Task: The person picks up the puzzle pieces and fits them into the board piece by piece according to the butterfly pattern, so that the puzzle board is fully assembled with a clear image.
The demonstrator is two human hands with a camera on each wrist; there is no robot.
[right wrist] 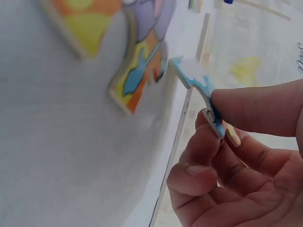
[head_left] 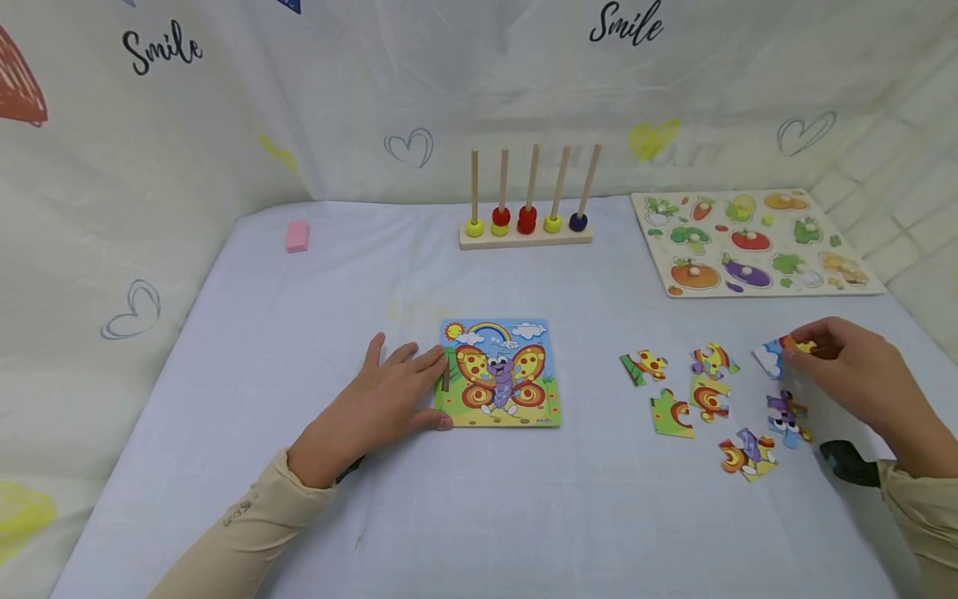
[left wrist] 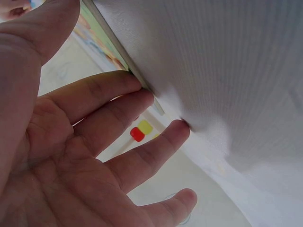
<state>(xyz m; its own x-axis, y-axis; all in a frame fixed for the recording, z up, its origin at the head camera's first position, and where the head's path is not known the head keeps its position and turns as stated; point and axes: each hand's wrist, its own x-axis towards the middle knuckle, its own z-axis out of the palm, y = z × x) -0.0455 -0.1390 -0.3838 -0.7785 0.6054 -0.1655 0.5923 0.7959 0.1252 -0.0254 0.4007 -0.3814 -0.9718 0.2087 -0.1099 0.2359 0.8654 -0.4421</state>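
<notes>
Loose pieces (head_left: 674, 423): spread on the white cloth (head_left: 479, 516), well apart from the butterfly board (head_left: 497, 374), to its right
Left hand (head_left: 392, 399): fingers straight and spread, touching the board's left edge
Right hand (head_left: 861, 378): pinches one blue-and-white piece (head_left: 769, 358), tilted, between thumb and fingers
Step in hand: seemingly picking a piece out
Next move: calls for a steady pinch, clear of the neighbouring pieces
Beyond: bead stand (head_left: 526, 237), vegetable board (head_left: 718, 237)

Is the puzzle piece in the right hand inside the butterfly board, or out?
Out: the right hand pinches the puzzle piece, well apart from the butterfly board.
</notes>
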